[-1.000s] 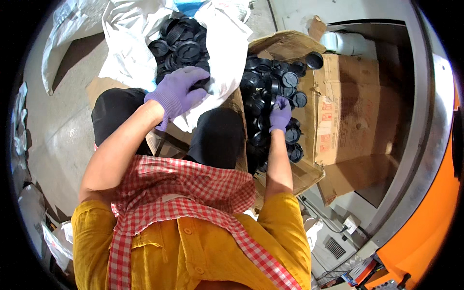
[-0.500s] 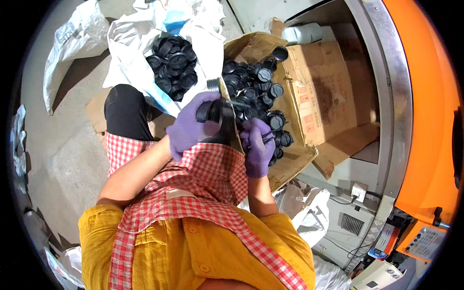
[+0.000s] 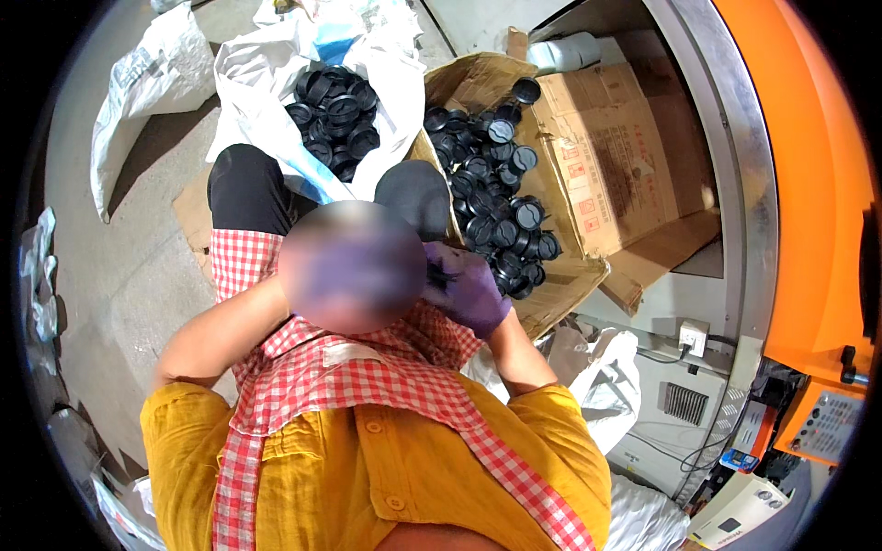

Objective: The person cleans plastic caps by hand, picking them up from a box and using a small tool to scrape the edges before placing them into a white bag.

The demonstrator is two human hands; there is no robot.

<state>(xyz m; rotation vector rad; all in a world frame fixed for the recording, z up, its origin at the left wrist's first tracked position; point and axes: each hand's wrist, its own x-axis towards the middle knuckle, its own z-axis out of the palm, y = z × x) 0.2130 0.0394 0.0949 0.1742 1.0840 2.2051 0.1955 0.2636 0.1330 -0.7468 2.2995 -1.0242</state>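
Note:
My left hand [image 3: 344,274] is over my apron-covered lap, but a round blurred patch covers it, so its fingers and anything in them are hidden. Close beside it on the right, my right hand [image 3: 470,289], in a purple glove, is closed with fingers curled around something dark [image 3: 439,268] whose kind I cannot make out. Just beyond the right hand, a heap of round black plastic caps [image 3: 496,188] fills part of an open cardboard box [image 3: 551,298]. More black caps [image 3: 340,115] lie in a white sack [image 3: 243,101] ahead of my knees.
A flattened carton piece [image 3: 611,151] leans inside the machine opening behind the box. The orange machine [image 3: 790,184] bounds the right side, with a plug [image 3: 694,338] and cables below. Another white sack [image 3: 152,83] lies on the floor at far left.
Both hands have drawn back toward my lap, the right one moving left, off the box's edge. A thin tool and black caps showed at the hands earlier; blur now hides the left hand.

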